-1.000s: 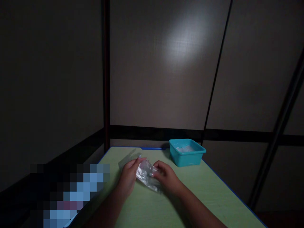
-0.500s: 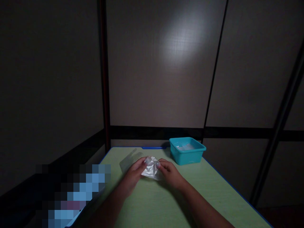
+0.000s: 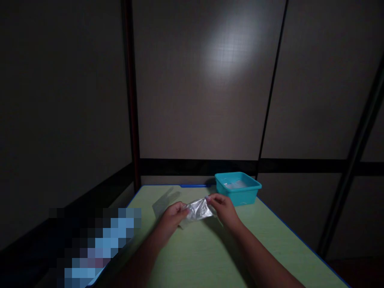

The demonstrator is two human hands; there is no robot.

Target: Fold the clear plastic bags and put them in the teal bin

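Note:
A crinkled piece of clear plastic film (image 3: 199,209) is stretched between my two hands above the green table. My left hand (image 3: 173,218) pinches its left end, thumb on top. At the upper right corner, the fingertips of my right hand (image 3: 223,208) grip the film, with that hand held slightly higher. The film is shiny and folded, so its full shape cannot be made out. Just beyond my left hand, a thin see-through plastic glove (image 3: 164,203) lies flat on the table, its finger shapes pointing away from me.
A turquoise plastic basket (image 3: 240,196) stands at the table's back right, with clear or whitish plastic inside. The green table (image 3: 192,256) has a blue edge. Dark panelled walls rise behind it and to the left. A pixelated patch hides something at the lower left.
My right hand has moved right and slightly up, drawing the film out wider and tilting it. My left hand keeps its grip, shifted only a little.

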